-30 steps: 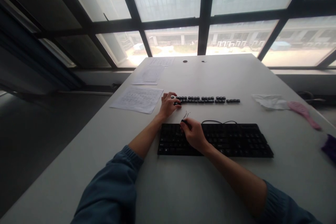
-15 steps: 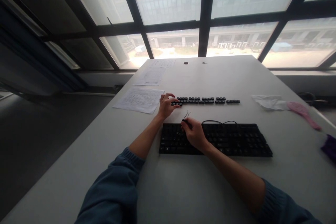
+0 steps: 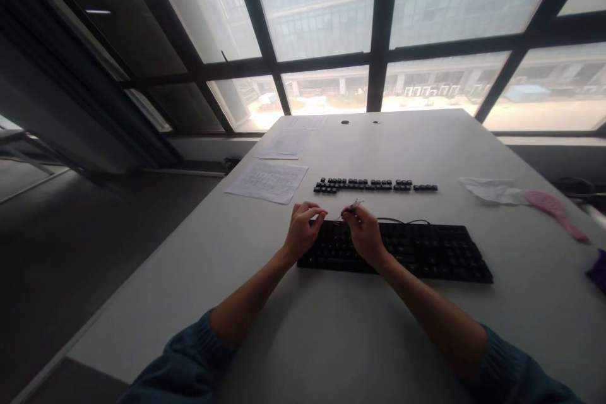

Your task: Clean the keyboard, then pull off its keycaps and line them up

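Observation:
A black keyboard (image 3: 426, 252) lies on the white table, with both hands over its left part. Between the fingers of my right hand (image 3: 364, 231) is a small wire tool (image 3: 356, 204), its thin metal prongs pointing up. My left hand (image 3: 304, 227) is at the keyboard's upper left corner, thumb and index finger curled towards each other; a gap seems to show between the tips and I see nothing held. Beyond the hands, loose black keycaps (image 3: 362, 184) stand in rows.
Printed papers (image 3: 269, 180) lie at the table's left edge. On the right are a crumpled white tissue (image 3: 492, 190), a pink hairbrush (image 3: 552, 207) and a purple item (image 3: 597, 273). A cable loops behind the keyboard. Windows stand past the table (image 3: 407, 145).
My left hand has come back from the keycap rows to the keyboard. My right hand has moved slightly right, and the wire tool has turned in it. The view has shifted a little left.

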Tool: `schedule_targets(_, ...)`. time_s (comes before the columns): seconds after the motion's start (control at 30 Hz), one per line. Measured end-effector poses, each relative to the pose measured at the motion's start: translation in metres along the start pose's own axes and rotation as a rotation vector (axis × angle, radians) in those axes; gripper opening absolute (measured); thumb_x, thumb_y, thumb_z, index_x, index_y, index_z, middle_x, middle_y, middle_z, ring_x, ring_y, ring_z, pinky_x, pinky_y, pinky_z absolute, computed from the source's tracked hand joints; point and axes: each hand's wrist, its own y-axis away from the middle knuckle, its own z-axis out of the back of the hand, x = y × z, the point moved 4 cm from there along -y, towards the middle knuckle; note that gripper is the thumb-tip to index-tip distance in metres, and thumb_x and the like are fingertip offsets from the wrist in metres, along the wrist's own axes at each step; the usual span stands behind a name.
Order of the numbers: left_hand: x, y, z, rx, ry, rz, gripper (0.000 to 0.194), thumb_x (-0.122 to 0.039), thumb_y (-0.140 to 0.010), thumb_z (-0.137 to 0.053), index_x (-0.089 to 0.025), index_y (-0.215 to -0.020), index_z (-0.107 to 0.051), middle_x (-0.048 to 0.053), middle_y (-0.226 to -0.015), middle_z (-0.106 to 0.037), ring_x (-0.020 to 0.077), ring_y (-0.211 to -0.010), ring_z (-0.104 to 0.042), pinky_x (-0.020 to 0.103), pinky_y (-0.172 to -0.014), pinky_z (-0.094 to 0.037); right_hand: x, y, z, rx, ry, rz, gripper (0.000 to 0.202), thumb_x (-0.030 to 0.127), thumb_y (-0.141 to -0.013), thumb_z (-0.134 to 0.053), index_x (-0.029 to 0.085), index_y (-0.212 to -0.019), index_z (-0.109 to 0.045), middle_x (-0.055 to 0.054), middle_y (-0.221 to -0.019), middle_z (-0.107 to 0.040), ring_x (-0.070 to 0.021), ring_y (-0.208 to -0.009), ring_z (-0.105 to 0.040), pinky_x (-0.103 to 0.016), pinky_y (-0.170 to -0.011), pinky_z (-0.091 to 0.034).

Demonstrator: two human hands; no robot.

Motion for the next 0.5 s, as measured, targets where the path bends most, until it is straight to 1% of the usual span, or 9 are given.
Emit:
schedule_targets(0.07, -0.007, 0.012, -0.001, 0.041, 0.016, 0.010, 0.020, -0.029, -0.097, -0.055, -0.022, -0.095, -0.073, 0.005, -0.098, -0.066, 0.0211, -0.097, -0.055, 0.036, -0.091, -0.044, 0.000, 0.002, 0.001, 0.044, 0.043, 0.009, 0.018, 0.032, -0.094, -0.054, 0.020, -0.083, -0.063, -0.002, -0.076, -0.063, -0.0177, -0.071, -0.057, -0.029, -0.069, -0.043)
schedule_targets(0.17, -0.009, 0.021, -0.005, 0.070, 0.027, 0.016, 0.017, -0.028, -0.096, -0.057, -0.022, -0.093, -0.073, 0.005, -0.097, -0.066, 0.0217, -0.097, -0.053, 0.036, -0.089, -0.045, -0.001, 0.004, -0.002, 0.110, 0.065, 0.002, 0.015, 0.028, -0.093, -0.054, 0.020, -0.082, -0.061, 0.000, -0.070, -0.060, -0.0168, -0.066, -0.056, -0.028, -0.066, -0.041)
schedule_targets(0.23, -0.008, 0.022, -0.007, 0.074, 0.028, 0.014, 0.016, -0.027, -0.095, -0.058, -0.022, -0.093, -0.073, 0.005, -0.096, -0.066, 0.0219, -0.097, -0.053, 0.037, -0.089, -0.045, -0.001, 0.004, -0.005, 0.147, 0.074, 0.021, 0.014, 0.025, -0.093, -0.054, 0.020, -0.081, -0.061, 0.000, -0.070, -0.059, -0.0167, -0.067, -0.055, -0.027, -0.066, -0.041)
schedule_targets(0.37, -0.006, 0.023, -0.010, 0.076, 0.021, 0.000, 0.015, -0.027, -0.095, -0.059, -0.022, -0.094, -0.073, 0.005, -0.096, -0.065, 0.0221, -0.096, -0.053, 0.038, -0.089, -0.046, 0.002, 0.006, -0.011, 0.209, 0.092, 0.064, 0.016, 0.024, -0.094, -0.054, 0.021, -0.079, -0.059, -0.002, -0.078, -0.059, -0.0168, -0.072, -0.056, -0.027, -0.068, -0.041)
schedule_targets(0.5, -0.006, 0.024, -0.010, 0.083, 0.014, -0.009, 0.014, -0.025, -0.094, -0.059, -0.022, -0.094, -0.072, 0.005, -0.097, -0.066, 0.0221, -0.098, -0.053, 0.038, -0.089, -0.046, 0.001, 0.009, -0.015, 0.275, 0.147, 0.073, 0.018, 0.024, -0.094, -0.054, 0.021, -0.077, -0.057, -0.001, -0.078, -0.057, -0.0162, -0.070, -0.053, -0.027, -0.067, -0.040)
